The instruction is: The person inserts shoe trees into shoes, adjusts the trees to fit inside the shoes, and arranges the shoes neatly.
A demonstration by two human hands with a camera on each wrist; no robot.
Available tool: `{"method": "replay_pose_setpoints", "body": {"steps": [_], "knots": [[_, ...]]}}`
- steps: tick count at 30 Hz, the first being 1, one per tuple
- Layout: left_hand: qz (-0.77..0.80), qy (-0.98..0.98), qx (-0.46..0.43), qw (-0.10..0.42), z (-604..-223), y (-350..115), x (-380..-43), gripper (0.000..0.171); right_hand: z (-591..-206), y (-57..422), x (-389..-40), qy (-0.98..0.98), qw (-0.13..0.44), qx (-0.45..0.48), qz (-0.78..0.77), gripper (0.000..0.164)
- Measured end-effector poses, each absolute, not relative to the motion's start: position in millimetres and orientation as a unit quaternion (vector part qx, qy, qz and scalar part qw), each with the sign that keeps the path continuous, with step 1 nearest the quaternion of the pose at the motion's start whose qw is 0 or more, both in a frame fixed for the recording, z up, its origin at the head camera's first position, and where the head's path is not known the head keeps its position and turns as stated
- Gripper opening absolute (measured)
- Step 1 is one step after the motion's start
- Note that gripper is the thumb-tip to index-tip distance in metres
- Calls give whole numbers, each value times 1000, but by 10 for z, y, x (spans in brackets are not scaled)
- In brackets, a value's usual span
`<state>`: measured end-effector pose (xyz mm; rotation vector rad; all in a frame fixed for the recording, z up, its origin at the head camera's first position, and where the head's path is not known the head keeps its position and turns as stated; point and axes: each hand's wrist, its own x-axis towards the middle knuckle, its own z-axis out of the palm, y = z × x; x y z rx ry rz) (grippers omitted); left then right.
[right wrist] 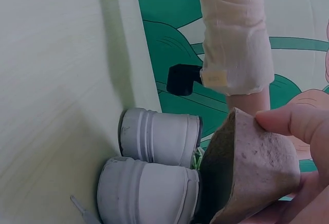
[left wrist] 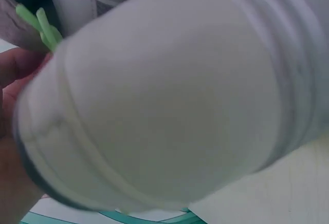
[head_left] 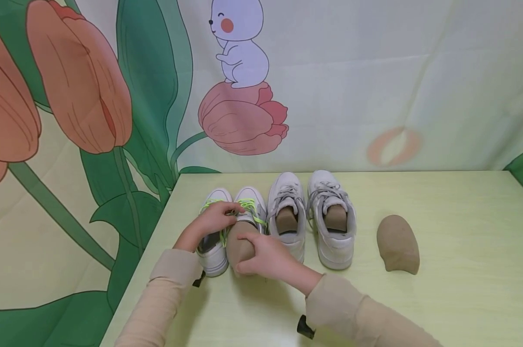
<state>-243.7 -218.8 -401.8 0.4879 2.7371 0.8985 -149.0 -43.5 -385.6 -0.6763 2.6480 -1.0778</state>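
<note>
My right hand grips a brown molded-pulp shoe insert between thumb and fingers, over the heel opening of a white sneaker with green laces. In the right wrist view, the insert's hollow open end faces the sneaker heels, its wall pinched by the hand. My left hand reaches across the other green-laced sneaker and pinches the tongue and lace area of the sneaker under the insert. The left wrist view is mostly filled by a white sneaker heel, with green lace ends by the fingers.
Two white sneakers with grey laces, the nearer and the outer one, stand to the right, each with a brown insert inside. Another insert lies on the pale table. A printed cloth hangs behind.
</note>
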Motion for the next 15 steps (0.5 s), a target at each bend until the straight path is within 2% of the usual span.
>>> {"method": "replay_pose_setpoints", "body": {"steps": [8, 15], "knots": [[242, 955, 153, 81, -3967, -2055, -2461, 25, -3856, -442, -1478, 897, 109, -229, -362, 61], [212, 959, 163, 93, -3944, -2013, -2486, 17, -3869, -448, -1469, 902, 106, -228, -350, 61]]}}
